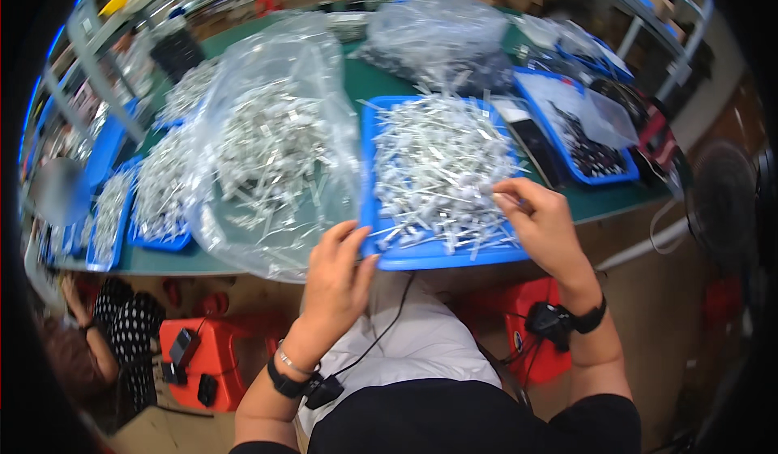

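A blue tray (429, 257) heaped with small white-and-silver strip-like parts (442, 170) sits right in front of me at the table's edge. My left hand (336, 280) grips its near left corner, fingers on the rim. Over the right side of the heap, my right hand (539, 223) has thumb and forefinger pinched together; whatever lies between them is too small to make out. Just left of the tray, a large clear plastic bag (336, 65) lies spread open with more of the same parts in it.
Further left stand more blue trays (166, 241) of similar parts. A bulging clear bag (438, 36) lies behind the heaped tray. To the right are a dark phone-like slab (535, 152) and a blue tray (608, 178) with dark pieces. Red stools (215, 361) stand below; another person (89, 357) sits left.
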{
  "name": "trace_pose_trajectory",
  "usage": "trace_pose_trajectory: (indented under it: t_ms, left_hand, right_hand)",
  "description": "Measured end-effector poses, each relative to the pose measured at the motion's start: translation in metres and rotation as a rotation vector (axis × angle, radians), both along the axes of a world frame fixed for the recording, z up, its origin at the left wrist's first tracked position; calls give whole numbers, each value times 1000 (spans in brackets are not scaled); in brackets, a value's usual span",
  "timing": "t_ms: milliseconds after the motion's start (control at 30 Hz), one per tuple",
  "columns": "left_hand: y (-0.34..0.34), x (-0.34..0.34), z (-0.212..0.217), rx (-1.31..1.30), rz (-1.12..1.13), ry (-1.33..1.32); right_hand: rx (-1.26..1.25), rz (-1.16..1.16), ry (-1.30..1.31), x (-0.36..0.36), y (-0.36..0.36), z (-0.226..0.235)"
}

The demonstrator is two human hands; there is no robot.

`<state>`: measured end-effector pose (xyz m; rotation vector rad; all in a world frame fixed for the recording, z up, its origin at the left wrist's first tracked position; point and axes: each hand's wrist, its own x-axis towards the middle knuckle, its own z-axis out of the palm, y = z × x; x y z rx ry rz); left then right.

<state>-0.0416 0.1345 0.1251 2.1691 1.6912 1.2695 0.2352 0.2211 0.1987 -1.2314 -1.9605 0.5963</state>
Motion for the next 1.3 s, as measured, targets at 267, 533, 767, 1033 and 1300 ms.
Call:
trace_pose_trajectory:
  t_ms: [267,533,767,1033,1300]
  left_hand:
    - [-31,9,58,1,-235,-245]
    - [-70,33,143,83,-1156,-567]
    - [-74,53,139,300,-1310,-644]
    - [-106,99,100,66,-1158,-1113]
    - [-147,154,146,-330,-602,-1768]
  right_hand:
    - [-188,94,213,20,-35,9]
    - [292,874,524,34,-139,84]
    - [467,1003,569,22,-139,85]
    - [517,674,671,16,-165,59]
    - [336,559,791,35,-200,53]
